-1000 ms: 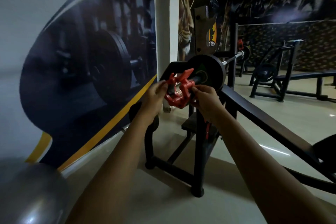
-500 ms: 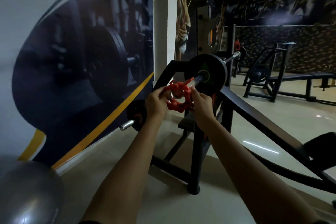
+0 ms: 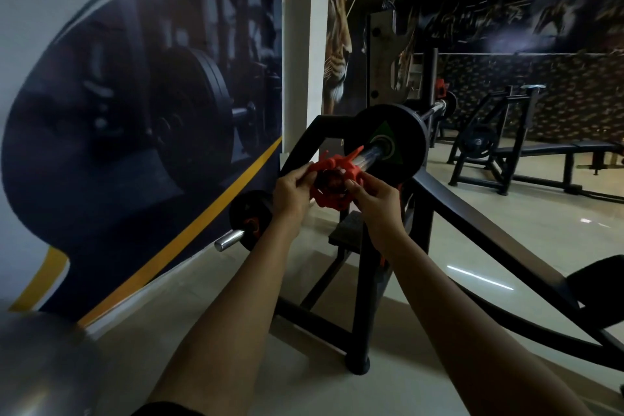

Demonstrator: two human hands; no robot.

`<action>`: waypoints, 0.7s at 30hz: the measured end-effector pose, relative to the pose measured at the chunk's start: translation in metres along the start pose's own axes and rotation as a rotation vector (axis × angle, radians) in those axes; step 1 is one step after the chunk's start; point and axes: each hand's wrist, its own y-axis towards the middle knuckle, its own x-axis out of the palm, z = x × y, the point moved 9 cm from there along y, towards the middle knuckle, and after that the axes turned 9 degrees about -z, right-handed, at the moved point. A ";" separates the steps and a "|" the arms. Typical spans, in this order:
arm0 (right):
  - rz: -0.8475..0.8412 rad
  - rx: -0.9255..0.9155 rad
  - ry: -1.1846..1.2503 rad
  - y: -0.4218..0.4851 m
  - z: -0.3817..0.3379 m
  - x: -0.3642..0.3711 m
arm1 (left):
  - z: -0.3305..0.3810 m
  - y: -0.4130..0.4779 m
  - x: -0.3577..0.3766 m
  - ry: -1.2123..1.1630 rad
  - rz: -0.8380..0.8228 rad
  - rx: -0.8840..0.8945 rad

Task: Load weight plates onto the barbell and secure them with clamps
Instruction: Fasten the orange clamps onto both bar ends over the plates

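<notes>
A red clamp (image 3: 332, 179) sits over the near end of the barbell's steel sleeve (image 3: 371, 155). My left hand (image 3: 290, 192) grips its left side and my right hand (image 3: 374, 199) grips its right side. A gap of bare sleeve separates the clamp from a black weight plate (image 3: 405, 135) loaded further along the bar. The bar's shaft (image 3: 434, 110) runs back to a second plate and a red clamp (image 3: 440, 88) at the far end. The sleeve's tip is hidden inside the clamp.
A black bench rack frame (image 3: 363, 297) stands right under my hands. A second barbell with a small plate (image 3: 246, 216) lies low by the mural wall on the left. A grey ball (image 3: 40, 365) is at the lower left. Another bench (image 3: 526, 152) stands behind on the right.
The clamp has turned from side-on to face me and now sits around the sleeve's end. Both hands kept hold of it and dropped slightly lower.
</notes>
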 end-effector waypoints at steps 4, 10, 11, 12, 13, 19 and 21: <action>-0.018 -0.001 0.022 0.027 0.012 -0.014 | -0.019 0.025 0.014 -0.091 -0.085 -0.039; -0.042 0.062 0.167 0.078 0.030 -0.039 | -0.044 0.088 0.045 -0.117 -0.214 -0.305; -0.032 0.078 0.185 0.089 0.032 -0.045 | -0.047 0.101 0.052 -0.100 -0.259 -0.335; -0.017 0.099 0.199 0.099 0.036 -0.050 | -0.050 0.113 0.059 -0.083 -0.304 -0.349; -0.002 0.122 0.196 0.108 0.040 -0.055 | -0.052 0.123 0.064 -0.059 -0.338 -0.356; 0.099 0.216 0.300 0.159 0.070 -0.085 | -0.064 0.180 0.099 0.075 -0.471 -0.358; 0.178 0.247 0.367 0.172 0.082 -0.092 | -0.066 0.199 0.111 0.099 -0.519 -0.368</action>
